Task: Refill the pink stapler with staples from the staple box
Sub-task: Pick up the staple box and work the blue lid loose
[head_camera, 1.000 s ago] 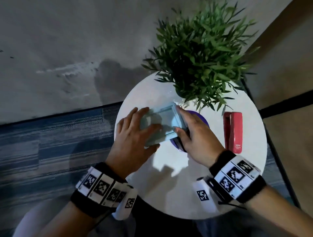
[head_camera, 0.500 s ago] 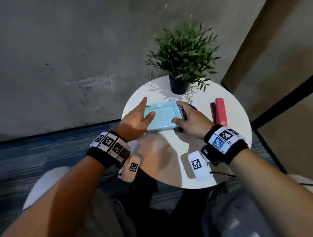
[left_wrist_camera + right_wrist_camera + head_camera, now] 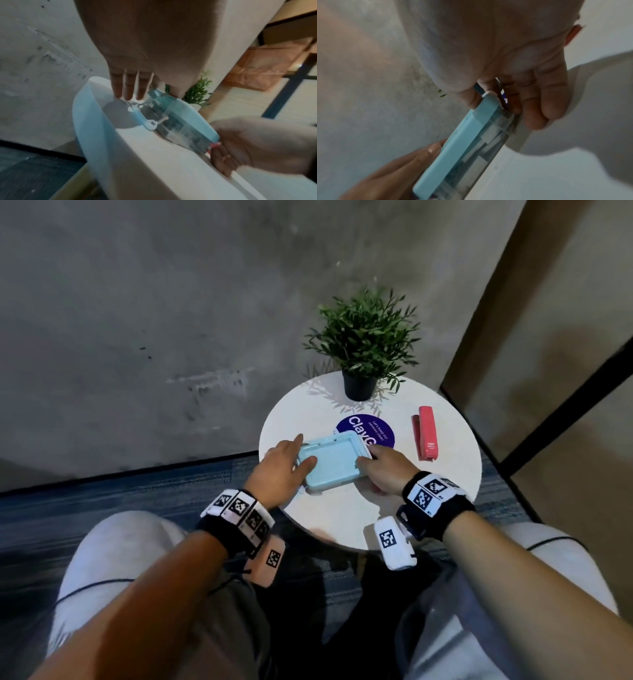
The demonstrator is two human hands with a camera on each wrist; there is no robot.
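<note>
The staple box [image 3: 330,465], a flat clear case with a light blue lid, lies near the middle of the round white table [image 3: 342,518]. My left hand [image 3: 303,450] holds its left end, thumb on the lid and fingers down the side [image 3: 130,86]. On the box's right end, my right hand [image 3: 366,456] has its thumb on the lid edge and its fingers curled round the side [image 3: 536,108]. The lid looks closed, and grey contents show through the clear wall [image 3: 488,146]. Untouched to the right of my right hand lies the pink stapler [image 3: 425,433], closed.
A potted green plant [image 3: 363,344] stands at the table's far edge. A round purple sticker [image 3: 373,428] lies just behind the box. A concrete wall rises close behind the table, and blue carpet lies at the left. My knees are under the near edge.
The view has pulled back and up from the table. The box has slid toward me off the purple sticker, with both hands still on its ends.
</note>
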